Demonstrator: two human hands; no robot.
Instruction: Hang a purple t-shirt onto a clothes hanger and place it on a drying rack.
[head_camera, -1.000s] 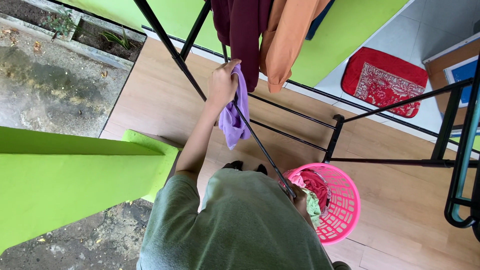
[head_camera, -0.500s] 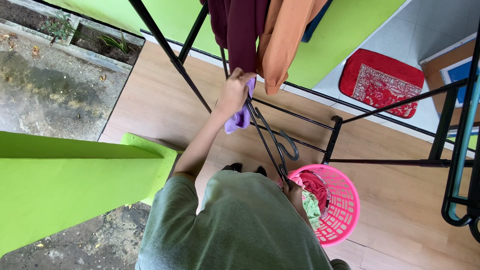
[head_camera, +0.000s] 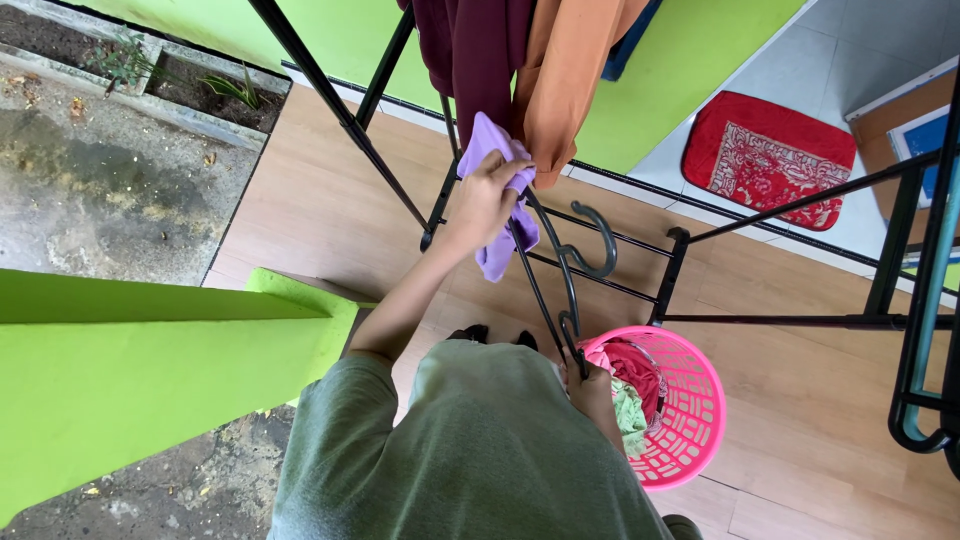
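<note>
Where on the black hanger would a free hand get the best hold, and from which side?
Probably the curved hook, reached from the pink laundry basket side. It juts out bare, while the purple cloth in the left hand covers one end and the right hand holds the other.

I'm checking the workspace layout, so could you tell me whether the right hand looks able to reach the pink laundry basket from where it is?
Probably yes: the right hand is at the pink basket rim, nothing between them, but it grips the black hanger.
</note>
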